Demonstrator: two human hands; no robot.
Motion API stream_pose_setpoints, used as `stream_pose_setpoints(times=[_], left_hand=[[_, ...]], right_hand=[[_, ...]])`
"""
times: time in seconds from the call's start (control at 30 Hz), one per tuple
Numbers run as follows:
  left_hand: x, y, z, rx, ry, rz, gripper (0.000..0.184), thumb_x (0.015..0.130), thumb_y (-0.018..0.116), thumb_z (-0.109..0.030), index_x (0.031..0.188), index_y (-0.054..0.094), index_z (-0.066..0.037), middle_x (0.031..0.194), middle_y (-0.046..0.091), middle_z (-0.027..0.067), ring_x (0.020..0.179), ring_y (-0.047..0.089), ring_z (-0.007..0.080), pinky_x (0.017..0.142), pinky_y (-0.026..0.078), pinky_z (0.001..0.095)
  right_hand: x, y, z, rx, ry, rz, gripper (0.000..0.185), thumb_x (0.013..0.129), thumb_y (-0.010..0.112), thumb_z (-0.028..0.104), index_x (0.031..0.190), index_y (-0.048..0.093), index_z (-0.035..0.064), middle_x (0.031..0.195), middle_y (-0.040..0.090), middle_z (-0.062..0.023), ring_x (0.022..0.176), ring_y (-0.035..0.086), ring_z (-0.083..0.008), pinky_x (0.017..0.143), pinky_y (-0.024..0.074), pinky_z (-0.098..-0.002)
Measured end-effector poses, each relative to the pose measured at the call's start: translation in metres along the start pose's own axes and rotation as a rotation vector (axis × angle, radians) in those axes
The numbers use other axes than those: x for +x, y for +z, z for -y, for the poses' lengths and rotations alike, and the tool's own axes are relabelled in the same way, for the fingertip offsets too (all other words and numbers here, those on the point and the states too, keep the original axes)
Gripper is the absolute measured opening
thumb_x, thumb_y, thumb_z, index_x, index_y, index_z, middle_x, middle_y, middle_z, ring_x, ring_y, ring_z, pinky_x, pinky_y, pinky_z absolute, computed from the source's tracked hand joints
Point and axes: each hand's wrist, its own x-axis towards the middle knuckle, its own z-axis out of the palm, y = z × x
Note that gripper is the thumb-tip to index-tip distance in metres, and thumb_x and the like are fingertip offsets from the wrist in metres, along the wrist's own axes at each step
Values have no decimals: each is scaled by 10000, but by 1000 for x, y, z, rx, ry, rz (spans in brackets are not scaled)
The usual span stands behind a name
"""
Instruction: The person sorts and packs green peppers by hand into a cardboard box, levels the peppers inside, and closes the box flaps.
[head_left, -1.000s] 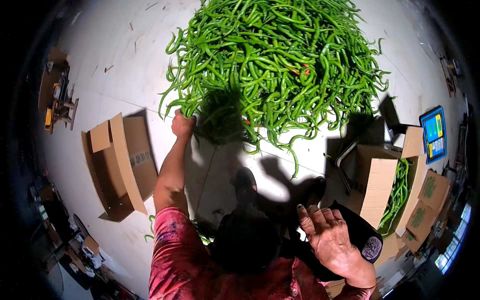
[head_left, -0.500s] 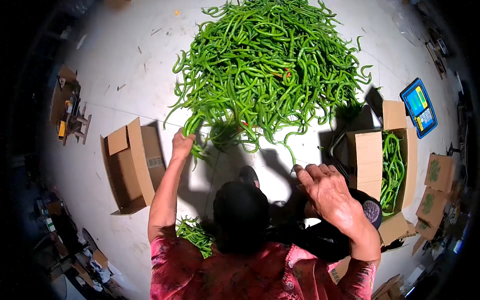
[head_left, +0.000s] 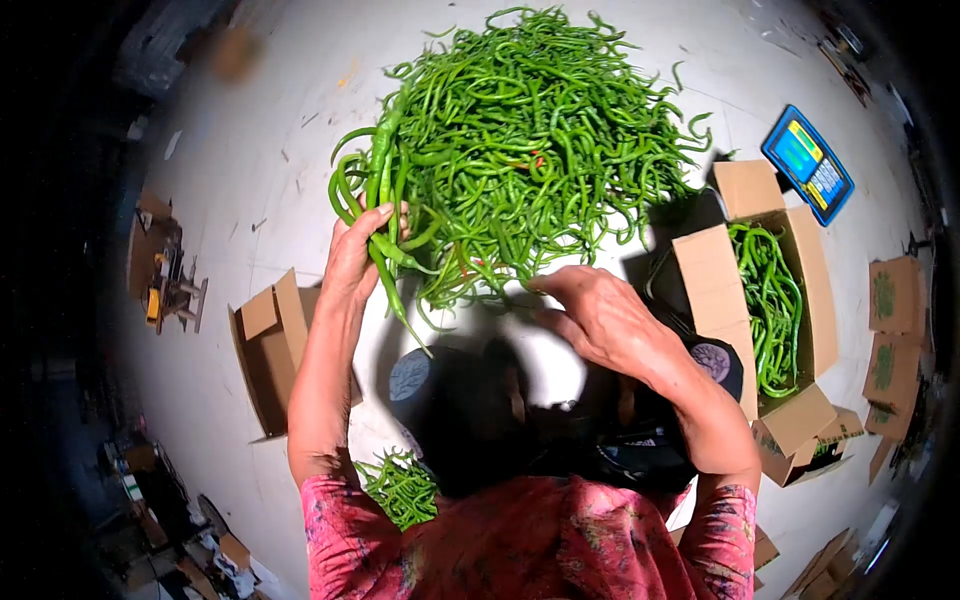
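At the right, an open brown cardboard box (head_left: 816,270) holds green peppers, near a flat blue screen with buttons (head_left: 808,165). A big heap of long, thin green peppers (head_left: 540,130) fills the top middle. The left hand (head_left: 354,248) has its fingers wrapped around a bunch of long green peppers (head_left: 381,158). The right hand (head_left: 605,318) has moved left to the heap's bottom edge; I cannot tell if its fingers hold anything. The heap lies on a pale floor (head_left: 270,180).

Green peppers (head_left: 530,130), pinkish-red shirt (head_left: 500,550) with dark, perhaps floral, blotches
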Motion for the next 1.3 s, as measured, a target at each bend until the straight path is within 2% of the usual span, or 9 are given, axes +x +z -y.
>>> stream_pose_setpoints(times=[0.17,0.27,0.53,0.67,0.73,0.87,1.03,1.17,1.3], left_hand=[[-8,79,-8,-109,-45,159,361,864,618,-124,1183,528,19,961,636,128,791,617,173,748,541,331],[-27,133,-15,-67,-70,258,364,861,626,-118,1188,539,17,941,648,119,791,627,159,754,539,311],[-56,221,4,199,-8,355,206,889,649,-137,1051,643,-10,945,641,30,858,591,106,752,473,261],[-60,238,20,244,33,368,260,906,626,-143,1125,628,-2,993,634,30,894,568,111,800,461,275],[-63,242,28,279,87,377,278,914,618,-147,1152,622,-4,1010,635,35,914,563,114,823,456,280],[-69,251,25,380,66,344,327,932,605,-172,1206,601,6,1049,633,59,964,559,136,878,445,288],[-57,245,29,73,88,244,385,970,592,-251,1243,583,20,1174,635,137,1101,583,196,918,465,332],[-30,216,25,-256,-129,329,328,963,572,-124,1256,535,17,904,662,128,850,654,229,780,582,351],[-3,188,33,-381,-142,354,376,934,587,-50,1289,492,33,973,651,99,846,643,197,786,558,320]], right_hand=[[13,-19,-6,503,258,-160,488,914,644,365,1228,591,-4,1082,657,-106,941,611,-177,841,490,-351],[13,-31,-12,1066,429,-172,583,890,691,387,1258,548,-43,1156,651,-150,1081,599,-186,964,445,-312],[-3,-41,-11,1563,117,-392,412,935,638,278,1246,526,32,1127,618,-58,1054,573,-135,959,426,-301],[-22,-48,-13,1460,-7,-533,275,950,561,194,1171,572,31,1102,596,-46,1045,546,-137,933,424,-293],[-25,-42,-23,1049,-100,-668,240,932,555,174,1123,589,32,1062,599,-42,1000,553,-139,903,432,-294],[-24,-52,-9,1454,228,-729,166,887,551,131,1004,618,34,954,610,-42,915,569,-151,835,448,-299],[-14,-54,-49,1442,430,-990,164,865,617,47,1011,600,-27,909,669,-110,854,655,-199,809,534,-323],[-29,-82,-66,1313,341,-1110,155,894,597,36,1023,576,-47,921,649,-113,863,645,-192,849,537,-312],[-39,-95,-72,1301,229,-1199,176,889,602,34,1037,552,-47,907,624,-105,819,627,-173,778,528,-278]])
